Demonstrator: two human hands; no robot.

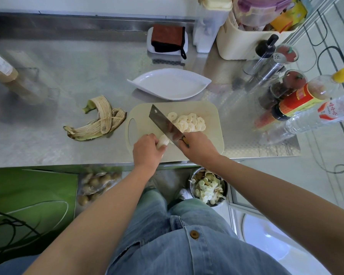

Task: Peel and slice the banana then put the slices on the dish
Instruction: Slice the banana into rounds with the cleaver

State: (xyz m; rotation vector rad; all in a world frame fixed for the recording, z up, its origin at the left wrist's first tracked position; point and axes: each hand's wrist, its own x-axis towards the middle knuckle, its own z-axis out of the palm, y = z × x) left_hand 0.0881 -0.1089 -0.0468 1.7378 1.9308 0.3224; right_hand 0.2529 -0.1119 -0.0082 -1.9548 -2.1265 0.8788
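The fingers of the left hand point(147, 151) curled round the peeled banana point(163, 142) stub near the cutting board's point(211, 114) front edge. The right hand point(197, 147) gripped the cleaver point(164, 124), its blade at the stub's cut end. Cut slices point(189, 122) lay mid-board. The dish point(169, 84) stood on the tabletop point(68, 76), just behind the board's back edge.

Both bare forearms reach forward and converge. The left hand point(147, 152) lies knuckles up, its fingers curled round the banana stub point(163, 141). Just right of those fingers, the right hand point(199, 147) grips the knife point(164, 124) handle, wrist angled inward.
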